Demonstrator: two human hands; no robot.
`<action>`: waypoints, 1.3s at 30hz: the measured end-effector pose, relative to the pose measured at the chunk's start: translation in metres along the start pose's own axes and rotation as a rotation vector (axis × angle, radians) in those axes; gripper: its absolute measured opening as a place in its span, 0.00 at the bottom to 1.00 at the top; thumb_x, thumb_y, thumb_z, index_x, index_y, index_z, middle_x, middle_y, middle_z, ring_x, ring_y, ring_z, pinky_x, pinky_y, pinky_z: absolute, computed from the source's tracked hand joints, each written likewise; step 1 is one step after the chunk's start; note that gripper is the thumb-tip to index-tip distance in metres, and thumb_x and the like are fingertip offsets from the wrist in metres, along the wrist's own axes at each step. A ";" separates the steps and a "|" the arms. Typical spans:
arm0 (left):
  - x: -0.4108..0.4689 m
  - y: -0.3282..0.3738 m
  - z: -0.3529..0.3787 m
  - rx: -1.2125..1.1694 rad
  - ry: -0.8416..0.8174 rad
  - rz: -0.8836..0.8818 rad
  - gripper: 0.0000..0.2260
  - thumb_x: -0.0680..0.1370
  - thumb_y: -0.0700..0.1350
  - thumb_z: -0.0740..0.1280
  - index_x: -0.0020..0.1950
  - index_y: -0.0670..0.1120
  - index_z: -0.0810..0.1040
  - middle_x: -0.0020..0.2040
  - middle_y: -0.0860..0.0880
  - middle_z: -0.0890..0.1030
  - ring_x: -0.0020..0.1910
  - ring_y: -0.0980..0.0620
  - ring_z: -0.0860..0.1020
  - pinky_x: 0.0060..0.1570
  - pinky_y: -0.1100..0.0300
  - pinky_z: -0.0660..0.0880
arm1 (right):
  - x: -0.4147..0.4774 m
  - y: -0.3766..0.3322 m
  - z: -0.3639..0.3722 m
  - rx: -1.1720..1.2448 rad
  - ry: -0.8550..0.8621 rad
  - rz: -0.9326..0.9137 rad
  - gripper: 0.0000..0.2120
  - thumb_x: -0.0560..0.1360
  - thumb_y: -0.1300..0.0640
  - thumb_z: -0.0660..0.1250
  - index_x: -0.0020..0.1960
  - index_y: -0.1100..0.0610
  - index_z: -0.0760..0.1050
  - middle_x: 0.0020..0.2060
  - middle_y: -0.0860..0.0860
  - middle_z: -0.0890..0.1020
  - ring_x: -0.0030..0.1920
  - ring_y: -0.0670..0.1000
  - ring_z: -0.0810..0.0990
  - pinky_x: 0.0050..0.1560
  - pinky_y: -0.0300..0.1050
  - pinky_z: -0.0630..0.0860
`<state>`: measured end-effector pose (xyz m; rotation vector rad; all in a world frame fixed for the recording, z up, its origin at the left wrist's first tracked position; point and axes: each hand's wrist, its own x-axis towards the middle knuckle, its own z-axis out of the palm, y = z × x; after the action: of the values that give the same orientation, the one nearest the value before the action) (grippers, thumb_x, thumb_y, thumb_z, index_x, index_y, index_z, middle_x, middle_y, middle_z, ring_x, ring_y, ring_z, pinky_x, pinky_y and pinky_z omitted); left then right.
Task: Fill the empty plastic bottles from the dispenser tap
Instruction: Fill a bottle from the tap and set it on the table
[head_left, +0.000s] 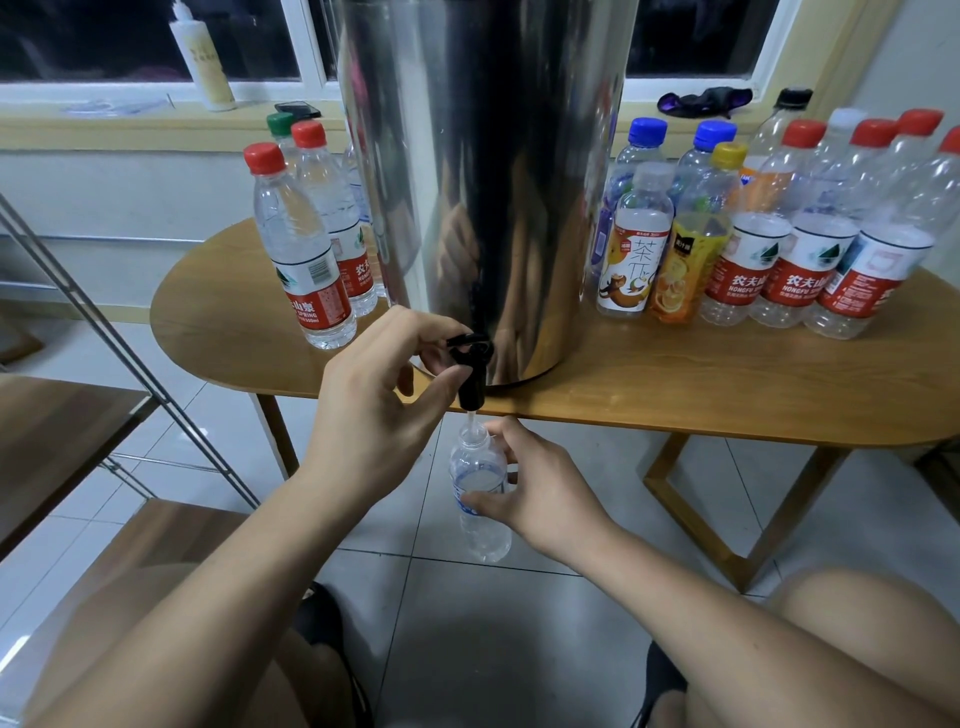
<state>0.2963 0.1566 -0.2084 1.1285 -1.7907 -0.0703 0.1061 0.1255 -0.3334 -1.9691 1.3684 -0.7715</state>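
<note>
A tall steel dispenser (488, 171) stands on the wooden table (675, 384), its black tap (470, 364) hanging over the front edge. My left hand (374, 395) pinches the tap's lever between fingers and thumb. Water runs down from the spout into an uncapped clear bottle (480, 493), which my right hand (540, 488) grips around its middle, just below the table edge. The bottle is partly full.
Three capped bottles (306, 249) holding water stand left of the dispenser. Several capped, mostly empty-looking bottles (779, 234) crowd the table's right side. A metal rack (104, 332) and wooden shelves lie at the left. Tiled floor lies below, with my knees at the bottom.
</note>
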 end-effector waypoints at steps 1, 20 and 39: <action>0.000 0.000 0.000 -0.001 0.001 0.001 0.12 0.78 0.36 0.79 0.59 0.46 0.83 0.45 0.54 0.80 0.45 0.61 0.78 0.42 0.67 0.71 | 0.000 0.000 0.000 -0.002 -0.001 0.001 0.33 0.69 0.44 0.83 0.68 0.40 0.69 0.57 0.44 0.82 0.57 0.47 0.82 0.61 0.52 0.82; 0.000 -0.002 0.000 0.003 -0.005 0.000 0.12 0.78 0.37 0.79 0.59 0.47 0.83 0.45 0.52 0.81 0.45 0.58 0.78 0.42 0.64 0.73 | 0.001 -0.003 0.000 -0.014 0.027 -0.011 0.35 0.70 0.44 0.83 0.70 0.42 0.70 0.59 0.44 0.82 0.59 0.46 0.81 0.62 0.50 0.82; 0.000 -0.001 0.000 0.001 -0.001 -0.001 0.12 0.78 0.36 0.79 0.59 0.47 0.83 0.45 0.53 0.80 0.45 0.60 0.78 0.41 0.65 0.73 | 0.003 0.001 0.003 0.015 0.038 -0.012 0.34 0.68 0.43 0.83 0.69 0.41 0.70 0.58 0.44 0.83 0.59 0.46 0.82 0.62 0.52 0.81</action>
<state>0.2967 0.1560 -0.2089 1.1302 -1.7913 -0.0714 0.1089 0.1231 -0.3357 -1.9622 1.3704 -0.8261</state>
